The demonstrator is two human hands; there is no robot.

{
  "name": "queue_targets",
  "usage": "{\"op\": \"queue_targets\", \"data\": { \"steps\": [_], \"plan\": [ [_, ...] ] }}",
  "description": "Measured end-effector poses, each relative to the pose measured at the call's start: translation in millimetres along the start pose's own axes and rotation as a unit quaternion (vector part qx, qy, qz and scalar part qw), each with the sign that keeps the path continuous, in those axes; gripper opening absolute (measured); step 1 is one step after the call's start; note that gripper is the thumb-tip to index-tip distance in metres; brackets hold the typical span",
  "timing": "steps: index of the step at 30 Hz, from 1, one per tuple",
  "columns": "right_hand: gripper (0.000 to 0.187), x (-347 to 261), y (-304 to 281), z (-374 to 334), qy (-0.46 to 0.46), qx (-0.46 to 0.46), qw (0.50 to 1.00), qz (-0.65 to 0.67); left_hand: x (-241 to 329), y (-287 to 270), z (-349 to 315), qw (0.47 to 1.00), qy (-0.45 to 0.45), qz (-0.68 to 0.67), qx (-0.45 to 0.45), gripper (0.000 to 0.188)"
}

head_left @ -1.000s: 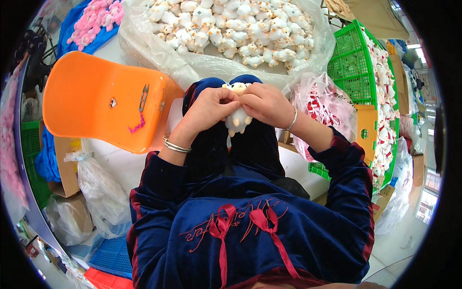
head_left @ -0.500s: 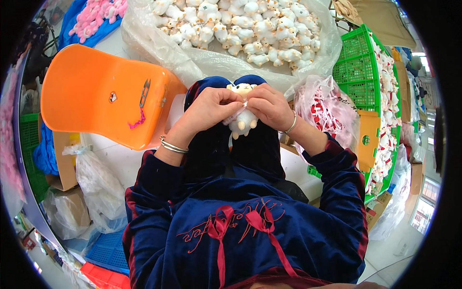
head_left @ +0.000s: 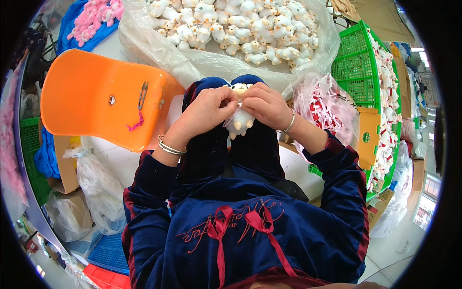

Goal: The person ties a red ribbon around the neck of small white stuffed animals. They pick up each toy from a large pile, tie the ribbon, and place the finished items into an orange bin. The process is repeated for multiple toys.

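Observation:
A small white plush toy [head_left: 238, 124] with a cream face and cream feet lies face up between my knees. My left hand [head_left: 208, 110] is closed at its neck, thumb and fingertips pinched together. From the other side, my right hand [head_left: 269, 107] pinches at the same spot. A pale, thin ribbon [head_left: 239, 103] shows between the fingertips, drawn round the toy's neck; its ends are mostly hidden by my fingers.
An orange chair [head_left: 91, 96] at left holds thread snips [head_left: 143, 94] and a pink cord [head_left: 136, 123]. Ahead, a plastic sheet [head_left: 168, 62] bears many white plush toys. At right stand a clear bag [head_left: 323, 103] of red and white strips and a green crate [head_left: 353, 67].
Both hands stay at the toy's neck. The pinched fingertips have drawn slightly closer together and shifted a little left, with the toy moving along.

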State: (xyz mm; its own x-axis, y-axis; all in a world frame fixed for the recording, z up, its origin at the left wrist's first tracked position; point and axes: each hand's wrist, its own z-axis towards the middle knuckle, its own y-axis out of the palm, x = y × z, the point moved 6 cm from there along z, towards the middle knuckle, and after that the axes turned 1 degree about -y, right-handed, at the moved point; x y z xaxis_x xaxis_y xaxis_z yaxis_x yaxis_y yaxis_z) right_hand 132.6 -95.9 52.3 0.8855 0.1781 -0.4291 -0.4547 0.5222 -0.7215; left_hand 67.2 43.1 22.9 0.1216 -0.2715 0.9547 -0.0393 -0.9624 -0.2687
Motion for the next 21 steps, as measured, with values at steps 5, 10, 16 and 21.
{"op": "queue_targets", "data": {
  "steps": [5,10,16,21],
  "plan": [
    [0.021,-1.7,-0.1,2.4,-0.001,0.015,1.0,-0.015,-5.4,-1.0,-5.6,0.999,-0.008,-0.036,0.026,0.015],
    [0.022,-0.7,1.3,1.7,0.003,0.016,1.0,-0.008,12.2,-0.6,-8.2,0.999,0.042,0.019,-0.003,0.016],
    [0.021,-1.8,-2.0,1.8,0.019,0.006,1.0,0.016,16.7,-2.1,-10.1,0.998,-0.027,0.045,0.02,0.013],
    [0.021,1.4,-14.4,-14.2,0.093,0.001,0.995,0.02,12.0,-3.2,-16.5,0.992,0.02,0.096,0.079,0.017]
  ]
}}
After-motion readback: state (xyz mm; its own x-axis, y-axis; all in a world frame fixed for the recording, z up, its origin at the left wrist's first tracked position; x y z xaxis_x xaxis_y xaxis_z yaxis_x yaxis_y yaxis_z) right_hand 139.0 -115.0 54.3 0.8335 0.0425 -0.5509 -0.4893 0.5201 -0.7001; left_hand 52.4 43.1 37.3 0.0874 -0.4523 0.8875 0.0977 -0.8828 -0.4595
